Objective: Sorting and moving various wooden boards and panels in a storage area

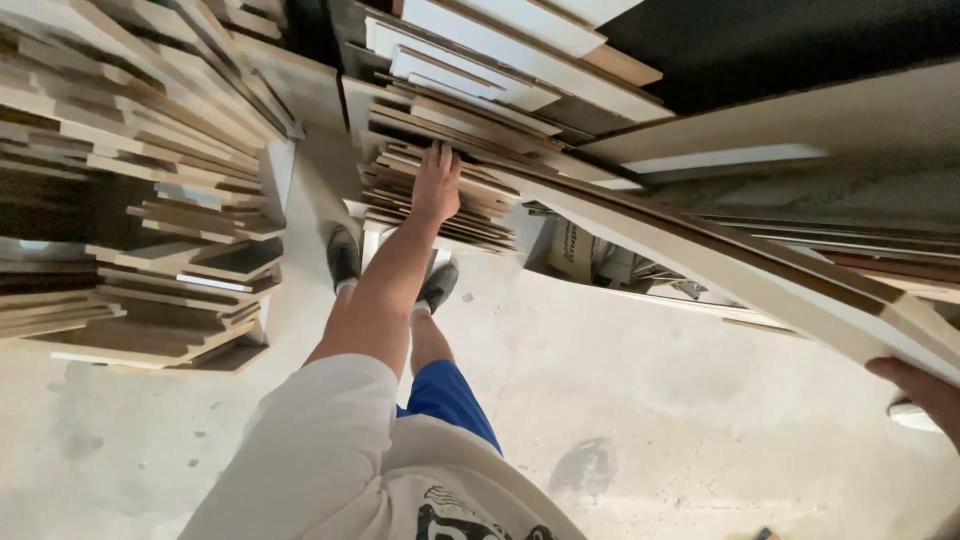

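Currently left hand [437, 185] is pressing flat, fingers apart, on stacked boards [440, 200]; right hand [925, 392] is gripping a long board [760, 280], which risks swinging into the stack

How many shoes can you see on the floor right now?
2. The left shoe stands on the concrete floor beside the forearm; the right shoe is partly hidden behind that arm. Both sit below the stacked boards.
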